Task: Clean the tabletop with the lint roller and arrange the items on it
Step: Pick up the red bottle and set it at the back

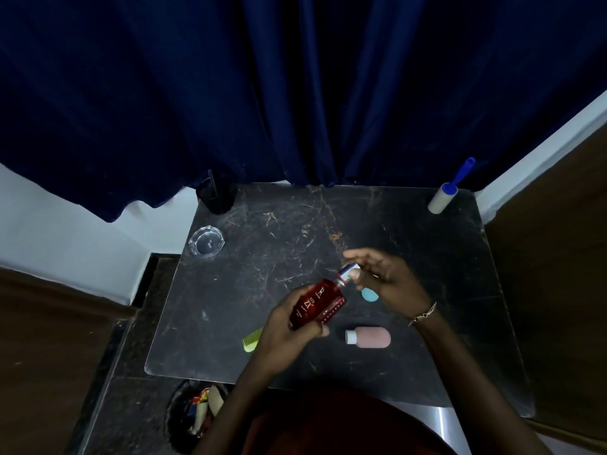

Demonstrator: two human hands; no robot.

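Observation:
My left hand [285, 326] grips a red perfume bottle [317, 303] held tilted above the middle of the dark tabletop [262, 257]. My right hand [384, 277] pinches the bottle's silver cap [347, 270]. The lint roller [450, 188], white roll with a blue handle, lies at the far right corner. A pink bottle with a white cap [369, 336] lies on its side near the front. A yellow-green comb [252, 339] lies partly under my left hand. A light blue item [368, 294] shows below my right hand, mostly hidden.
A clear glass ashtray [207, 241] sits at the left edge and a black holder [216, 195] at the far left corner. Dark blue curtains [295, 93] hang behind the table. A waste bin [197, 415] with rubbish stands on the floor at the front left.

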